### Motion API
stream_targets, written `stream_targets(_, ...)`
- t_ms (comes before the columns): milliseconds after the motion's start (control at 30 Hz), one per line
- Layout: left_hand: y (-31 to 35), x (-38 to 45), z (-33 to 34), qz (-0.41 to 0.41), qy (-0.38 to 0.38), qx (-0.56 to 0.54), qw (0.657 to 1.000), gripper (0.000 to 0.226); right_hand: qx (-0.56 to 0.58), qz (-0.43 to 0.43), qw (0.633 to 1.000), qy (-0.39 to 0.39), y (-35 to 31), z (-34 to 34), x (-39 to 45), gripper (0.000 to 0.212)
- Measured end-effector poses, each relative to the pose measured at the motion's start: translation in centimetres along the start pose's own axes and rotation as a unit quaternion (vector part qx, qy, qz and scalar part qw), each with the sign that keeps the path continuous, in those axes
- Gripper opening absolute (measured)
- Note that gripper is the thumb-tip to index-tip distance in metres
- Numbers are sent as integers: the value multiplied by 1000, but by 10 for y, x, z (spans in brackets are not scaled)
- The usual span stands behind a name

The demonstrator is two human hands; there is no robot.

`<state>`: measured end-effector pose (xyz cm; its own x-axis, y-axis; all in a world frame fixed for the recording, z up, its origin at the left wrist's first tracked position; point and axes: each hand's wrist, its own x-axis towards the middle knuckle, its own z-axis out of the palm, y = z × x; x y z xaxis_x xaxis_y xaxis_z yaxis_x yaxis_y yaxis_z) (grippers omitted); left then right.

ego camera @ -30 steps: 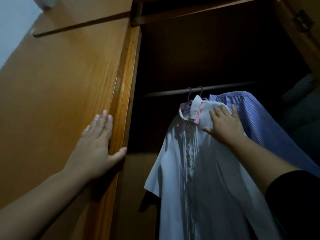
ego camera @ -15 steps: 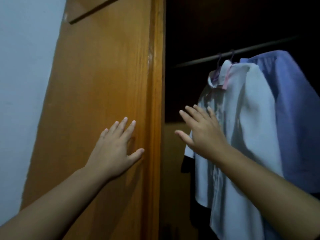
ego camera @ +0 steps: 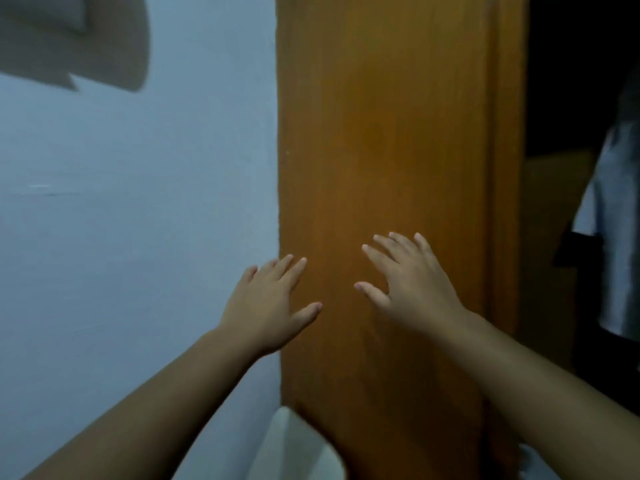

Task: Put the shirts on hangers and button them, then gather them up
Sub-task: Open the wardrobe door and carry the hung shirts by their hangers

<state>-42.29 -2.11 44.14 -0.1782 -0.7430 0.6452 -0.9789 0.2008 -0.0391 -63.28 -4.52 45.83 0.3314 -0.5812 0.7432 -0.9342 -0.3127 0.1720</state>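
Swung leftward since half a second ago: far more pale blue wall (ego camera: 138, 209) in view, wardrobe rail and hanger hooks gone past the right edge. Moved across too, the right hand (ego camera: 412, 289), earlier level with the white shirt's front in the dark opening, now flat against the wooden wardrobe door (ego camera: 384, 133). Shifted also relative to the door, the left hand (ego camera: 266, 306), earlier wholly over the wood, now straddling the door's left edge.

Largest, filling the left half: the blue wall, with a grey shadow at its top left corner. Next, upright through the middle: the orange-brown door, its raised edge strip running down its right side. Beyond that, at the far right: the dark wardrobe interior (ego camera: 575, 81).

Hanging inside, cut off by the right frame edge: only a strip of the white shirt (ego camera: 609, 237), with something dark beside its lower left; blue shirt out of view. At the bottom, beside the door's left edge: a pale rounded object (ego camera: 294, 452), too blurred to identify.

Both forearms bare, reaching up from the lower corners. Right hand spread wide, fingers apart, thumb out to the left, grasping nothing. Left hand likewise splayed and empty, thumb over the wood, outer fingers over the wall. Hands near each other, not touching, thumbs pointing toward one another.
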Motion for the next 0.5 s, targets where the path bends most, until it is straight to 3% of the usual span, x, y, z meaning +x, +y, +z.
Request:
stream_targets(233, -142, -142, -28, -113, -89, 67, 987, 73, 154, -88, 983, -46, -192, 48, -18, 73)
stream_targets(500, -264, -298, -79, -255, -134, 112, 951, 77, 312, -215, 921, -92, -400, 71, -46, 89)
